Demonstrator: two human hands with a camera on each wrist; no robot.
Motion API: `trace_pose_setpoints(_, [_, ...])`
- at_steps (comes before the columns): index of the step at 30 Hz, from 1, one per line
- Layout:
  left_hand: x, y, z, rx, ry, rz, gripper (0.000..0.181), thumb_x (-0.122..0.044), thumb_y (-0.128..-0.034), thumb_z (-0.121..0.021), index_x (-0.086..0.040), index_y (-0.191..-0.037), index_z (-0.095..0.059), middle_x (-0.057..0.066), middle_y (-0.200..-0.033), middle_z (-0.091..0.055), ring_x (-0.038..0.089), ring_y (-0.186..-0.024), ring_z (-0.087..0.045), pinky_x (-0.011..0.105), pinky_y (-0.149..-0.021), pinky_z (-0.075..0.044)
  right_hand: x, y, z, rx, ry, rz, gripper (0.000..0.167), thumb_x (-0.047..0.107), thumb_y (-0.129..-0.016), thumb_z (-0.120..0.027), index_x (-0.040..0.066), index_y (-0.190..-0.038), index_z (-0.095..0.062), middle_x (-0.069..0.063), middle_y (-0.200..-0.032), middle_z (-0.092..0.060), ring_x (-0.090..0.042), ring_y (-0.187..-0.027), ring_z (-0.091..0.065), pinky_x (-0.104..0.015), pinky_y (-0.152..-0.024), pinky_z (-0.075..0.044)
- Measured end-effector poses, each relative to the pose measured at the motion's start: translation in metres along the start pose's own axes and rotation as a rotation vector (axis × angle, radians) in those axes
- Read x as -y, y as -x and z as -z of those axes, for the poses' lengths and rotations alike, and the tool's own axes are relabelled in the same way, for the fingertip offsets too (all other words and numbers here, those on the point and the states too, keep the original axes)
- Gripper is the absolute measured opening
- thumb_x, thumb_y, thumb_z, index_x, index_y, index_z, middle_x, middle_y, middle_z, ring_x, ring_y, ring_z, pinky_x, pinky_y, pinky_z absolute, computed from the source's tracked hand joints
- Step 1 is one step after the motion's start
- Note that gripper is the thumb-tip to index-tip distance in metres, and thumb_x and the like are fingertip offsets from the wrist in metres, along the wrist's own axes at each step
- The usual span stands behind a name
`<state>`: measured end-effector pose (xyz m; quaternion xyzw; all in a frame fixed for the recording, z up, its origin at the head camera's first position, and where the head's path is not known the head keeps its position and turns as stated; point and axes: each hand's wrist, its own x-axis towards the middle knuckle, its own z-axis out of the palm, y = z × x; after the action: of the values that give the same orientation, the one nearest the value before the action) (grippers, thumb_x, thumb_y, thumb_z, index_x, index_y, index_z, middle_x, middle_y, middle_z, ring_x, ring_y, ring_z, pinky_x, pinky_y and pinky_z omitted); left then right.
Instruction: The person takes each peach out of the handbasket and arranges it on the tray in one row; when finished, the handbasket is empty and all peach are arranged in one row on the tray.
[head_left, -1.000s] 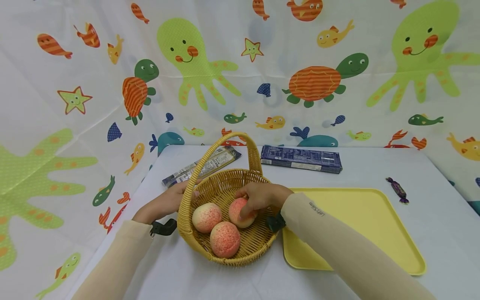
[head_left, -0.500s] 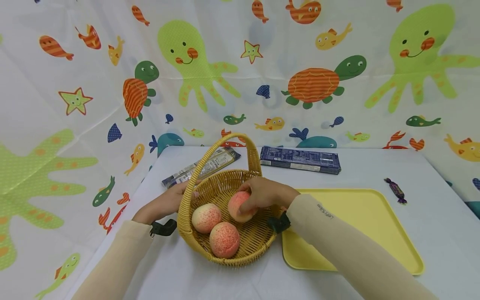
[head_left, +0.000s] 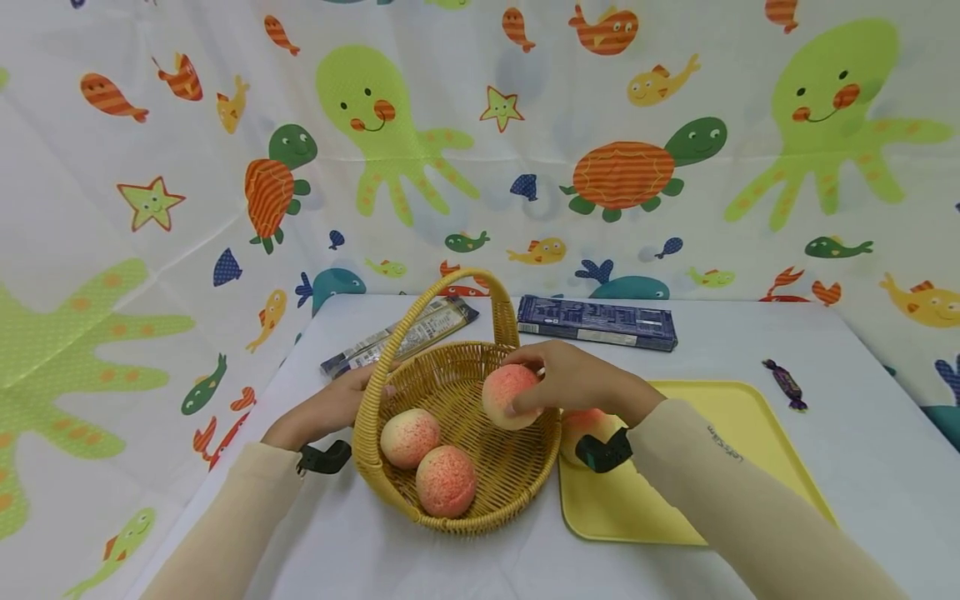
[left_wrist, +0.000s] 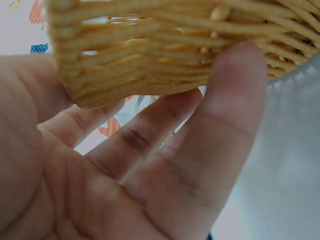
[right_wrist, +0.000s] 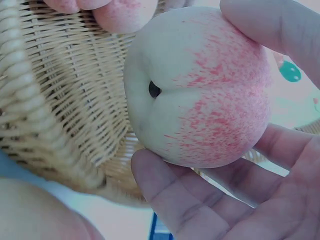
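Observation:
My right hand [head_left: 581,379] holds a pink-and-cream peach [head_left: 504,393] above the right side of a wicker basket [head_left: 517,467]. In the right wrist view the thumb and fingers pinch this peach [right_wrist: 210,95] from two sides, and a small dark hole shows in it. Two more peaches, one on the left [head_left: 411,437] and one nearer the front [head_left: 447,482], lie inside the basket. My left hand [head_left: 330,408] grips the basket's left side. The left wrist view has its thumb pressed on the weave [left_wrist: 145,60], with the other fingers partly hidden behind.
A yellow tray [head_left: 720,433] stands right of the basket. Another peach [head_left: 588,423] rests at its left end, partly covered by the right wrist strap. Behind lie a flat packet [head_left: 420,333] and a dark blue box [head_left: 596,321]. A wrapped candy [head_left: 785,385] is far right.
The right hand has lifted its peach from the basket floor and moved it up and to the right. The peach on the tray has come into sight. The left hand stays on the basket.

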<state>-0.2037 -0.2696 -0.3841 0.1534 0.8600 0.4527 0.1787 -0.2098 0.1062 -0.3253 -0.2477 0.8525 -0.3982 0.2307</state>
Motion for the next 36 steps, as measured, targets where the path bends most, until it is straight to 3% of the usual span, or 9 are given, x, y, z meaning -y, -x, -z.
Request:
trace_pose_setpoints(5, [0.001,-0.001,-0.001,0.006,-0.015,-0.011,0.046,-0.021,-0.1081,-0.056,-0.007,-0.152,-0.051,0.020,-0.140,-0.062,0.035,-0.124,-0.060,0.044,-0.094,-0.053,-0.009,0.013,0.008,-0.034,-0.025,-0.009,0.063,0.036,-0.086,-0.085,0.016,-0.142,-0.063,-0.002,-0.132,-0.067,-0.025,-0.119,-0.061,-0.043,-0.096,-0.054])
trace_pose_setpoints(10, [0.001,-0.001,0.000,-0.015,-0.035,-0.014,0.050,-0.023,-0.1054,-0.059,-0.007,-0.152,-0.051,0.019,-0.149,-0.056,0.041,-0.141,-0.045,0.054,-0.106,-0.044,-0.017,0.027,0.017,-0.082,-0.052,-0.026,0.066,0.036,-0.086,-0.084,0.015,-0.145,-0.060,-0.005,-0.133,-0.064,-0.028,-0.121,-0.060,-0.045,-0.097,-0.053])
trace_pose_setpoints(16, [0.003,-0.002,0.001,-0.013,-0.053,-0.007,0.057,-0.028,-0.1048,-0.060,-0.006,-0.155,-0.047,0.020,-0.151,-0.054,0.042,-0.142,-0.043,0.056,-0.105,-0.044,-0.032,0.042,0.025,-0.132,-0.074,-0.032,0.066,0.032,-0.088,-0.082,0.012,-0.146,-0.058,-0.008,-0.137,-0.061,-0.029,-0.121,-0.060,-0.044,-0.097,-0.053])
trace_pose_setpoints(25, [0.003,-0.004,-0.001,-0.013,-0.052,-0.023,0.051,-0.026,-0.1055,-0.059,-0.006,-0.152,-0.052,0.019,-0.150,-0.055,0.042,-0.144,-0.042,0.060,-0.108,-0.042,-0.055,0.068,0.034,-0.199,-0.131,-0.062,0.074,0.030,-0.089,-0.083,0.011,-0.153,-0.052,-0.015,-0.151,-0.052,-0.030,-0.118,-0.063,-0.041,-0.094,-0.053])
trace_pose_setpoints(32, [0.001,-0.001,0.000,-0.022,-0.062,-0.002,0.052,-0.026,-0.1056,-0.059,-0.006,-0.153,-0.050,0.019,-0.151,-0.054,0.043,-0.144,-0.042,0.060,-0.107,-0.042,-0.074,0.082,0.038,-0.224,-0.169,-0.041,0.072,0.024,-0.091,-0.081,0.006,-0.153,-0.049,-0.017,-0.142,-0.058,-0.027,-0.111,-0.067,-0.037,-0.089,-0.055])
trace_pose_setpoints(36, [0.002,-0.001,0.000,-0.015,-0.059,-0.016,0.050,-0.024,-0.1054,-0.059,-0.007,-0.152,-0.052,0.018,-0.150,-0.056,0.042,-0.144,-0.043,0.060,-0.108,-0.042,-0.083,0.090,0.039,-0.252,-0.160,-0.070,0.073,0.026,-0.090,-0.081,0.006,-0.153,-0.050,-0.017,-0.144,-0.057,-0.028,-0.111,-0.067,-0.037,-0.092,-0.055])
